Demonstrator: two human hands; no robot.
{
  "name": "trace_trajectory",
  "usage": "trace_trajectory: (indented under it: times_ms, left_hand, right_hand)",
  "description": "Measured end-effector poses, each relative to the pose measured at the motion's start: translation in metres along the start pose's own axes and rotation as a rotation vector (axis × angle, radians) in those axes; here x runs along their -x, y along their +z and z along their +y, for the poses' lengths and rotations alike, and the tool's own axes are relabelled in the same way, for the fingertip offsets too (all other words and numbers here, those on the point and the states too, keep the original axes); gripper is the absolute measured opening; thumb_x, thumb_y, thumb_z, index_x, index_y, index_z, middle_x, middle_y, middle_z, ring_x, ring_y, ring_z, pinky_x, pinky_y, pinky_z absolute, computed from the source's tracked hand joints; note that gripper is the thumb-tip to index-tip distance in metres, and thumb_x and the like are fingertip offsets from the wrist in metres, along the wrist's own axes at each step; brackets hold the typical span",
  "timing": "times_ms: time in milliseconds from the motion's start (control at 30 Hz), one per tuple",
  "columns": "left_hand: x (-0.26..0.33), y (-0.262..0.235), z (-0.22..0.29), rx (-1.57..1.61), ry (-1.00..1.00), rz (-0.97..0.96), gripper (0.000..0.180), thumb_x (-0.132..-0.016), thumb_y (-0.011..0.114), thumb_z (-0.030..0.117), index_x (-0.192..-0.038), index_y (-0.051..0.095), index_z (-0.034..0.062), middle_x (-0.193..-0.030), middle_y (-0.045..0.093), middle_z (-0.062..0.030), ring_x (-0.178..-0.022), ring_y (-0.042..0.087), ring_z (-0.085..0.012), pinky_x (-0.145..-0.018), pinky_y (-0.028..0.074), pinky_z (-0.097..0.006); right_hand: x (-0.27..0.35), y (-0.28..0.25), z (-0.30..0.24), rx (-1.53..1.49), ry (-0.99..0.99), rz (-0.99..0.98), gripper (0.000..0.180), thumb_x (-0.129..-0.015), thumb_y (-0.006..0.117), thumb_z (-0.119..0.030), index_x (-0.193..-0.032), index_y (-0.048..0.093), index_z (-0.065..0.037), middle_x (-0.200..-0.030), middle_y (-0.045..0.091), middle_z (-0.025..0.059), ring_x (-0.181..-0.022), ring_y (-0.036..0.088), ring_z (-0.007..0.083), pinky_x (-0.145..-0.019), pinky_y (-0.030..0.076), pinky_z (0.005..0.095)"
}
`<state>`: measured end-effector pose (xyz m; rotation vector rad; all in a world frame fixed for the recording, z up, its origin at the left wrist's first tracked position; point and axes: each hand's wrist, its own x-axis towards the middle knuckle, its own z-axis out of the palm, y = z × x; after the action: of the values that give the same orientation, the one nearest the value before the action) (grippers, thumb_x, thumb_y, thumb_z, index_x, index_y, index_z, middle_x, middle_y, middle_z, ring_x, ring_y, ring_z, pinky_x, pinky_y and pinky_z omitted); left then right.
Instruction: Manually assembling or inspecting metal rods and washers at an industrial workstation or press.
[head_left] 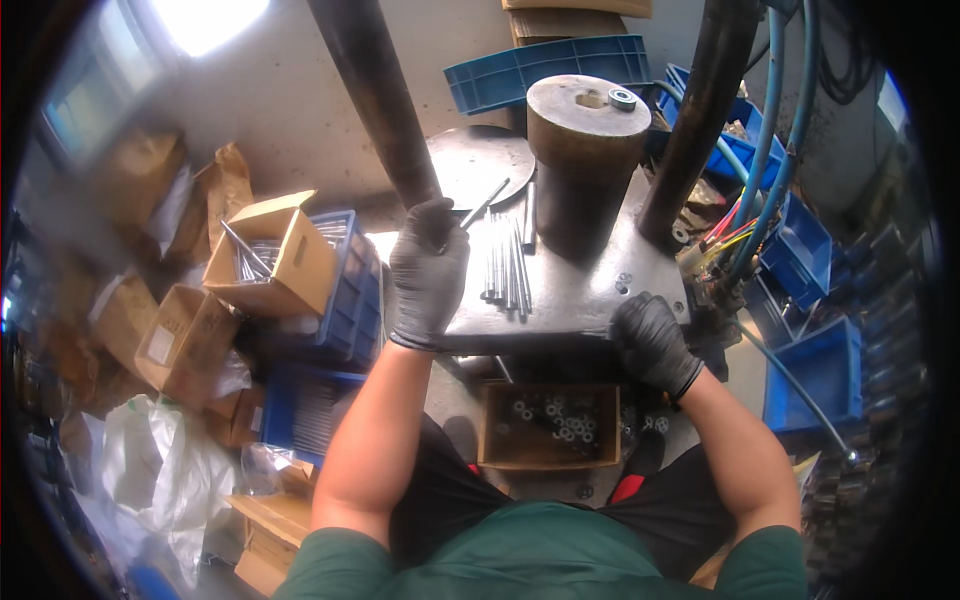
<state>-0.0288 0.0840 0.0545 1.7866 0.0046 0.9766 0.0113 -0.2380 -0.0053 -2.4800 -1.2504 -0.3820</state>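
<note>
In our left hand (430, 270), gloved in black, we are pinching one end of a rod (486, 202) between thumb and fingers. The rod is slanting up and away to the right, its far end showing against the disc (480, 150). Nearer us on the steel plate (570, 305), a row of loose rods (508, 265) is lying side by side, with a thicker bar (529, 215) showing just to their right. We are holding our right hand (652, 340), also in a black glove, at the plate's near right edge, its fingers curling inward; we cannot tell whether they are closing on anything or touching the plate. Beyond the rods, a cylinder (585, 140) is standing upright between two dark posts (702, 120), carrying a bearing (622, 99) on top beside its hole. Below the plate's front edge, a box (505, 445) holding rings (575, 430) is sitting between our feet. To our left, a carton (303, 270) of rods is resting on a blue crate (350, 310); to our right, hoses (802, 100) are hanging near blue bins (835, 380).
</note>
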Motion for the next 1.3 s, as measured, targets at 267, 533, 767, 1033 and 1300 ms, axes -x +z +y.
trace_trajectory:
  times_ms: [267, 533, 767, 1033, 1300]
  left_hand:
    - [0.024, 0.029, 0.03, 0.018, -0.292, -0.536, 0.02, -0.094, 0.065, 0.002, -0.114, 0.069, 0.0038, -0.091, 0.07, -0.0058, -0.079, 0.067, -0.0123, -0.073, 0.056, -0.03]
    - [0.019, 0.042, 0.03, 0.139, -0.371, -0.491, 0.025, -0.093, 0.07, 0.004, -0.118, 0.067, 0.0011, -0.104, 0.072, -0.0082, -0.093, 0.068, -0.0147, -0.081, 0.056, -0.031]
    - [0.019, 0.055, 0.033, 0.133, -0.213, -0.459, 0.031, -0.093, 0.071, 0.002, -0.124, 0.066, 0.0005, -0.103, 0.068, -0.0042, -0.088, 0.063, -0.0091, -0.078, 0.053, -0.025]
    - [0.048, 0.096, -0.002, -0.142, -0.269, -0.661, 0.034, -0.093, 0.075, 0.02, -0.12, 0.067, 0.0006, -0.104, 0.07, -0.0109, -0.094, 0.069, -0.0205, -0.086, 0.056, -0.035]
    - [0.07, 0.107, 0.04, 0.533, -0.671, -0.722, 0.04, -0.105, 0.06, 0.04, -0.123, 0.058, 0.0042, -0.109, 0.065, -0.0073, -0.094, 0.065, -0.0163, -0.083, 0.054, -0.032]
  right_hand:
    - [0.004, -0.017, 0.006, -0.324, 0.174, 0.321, 0.017, -0.076, 0.066, 0.007, -0.084, 0.058, -0.007, -0.081, 0.061, 0.0138, -0.075, 0.06, 0.0356, -0.07, 0.051, 0.0414]
    - [0.009, -0.041, -0.001, -0.56, 0.384, 0.32, 0.013, -0.085, 0.066, 0.003, -0.091, 0.057, -0.005, -0.078, 0.059, 0.0066, -0.072, 0.06, 0.0172, -0.071, 0.05, 0.0335]
    - [0.01, -0.051, -0.01, -0.869, 0.52, 0.281, 0.015, -0.086, 0.064, 0.007, -0.093, 0.061, -0.006, -0.085, 0.062, -0.0017, -0.082, 0.059, 0.0096, -0.078, 0.049, 0.0285]
    - [0.003, -0.061, -0.02, -0.984, 0.517, 0.278, 0.017, -0.085, 0.066, 0.005, -0.099, 0.064, -0.005, -0.089, 0.064, 0.0004, -0.086, 0.061, 0.0107, -0.081, 0.05, 0.0292]
    - [0.011, -0.069, -0.02, -1.188, 0.603, 0.344, 0.034, -0.089, 0.069, -0.001, -0.122, 0.065, -0.002, -0.098, 0.066, 0.0015, -0.096, 0.061, 0.0113, -0.087, 0.05, 0.0293]
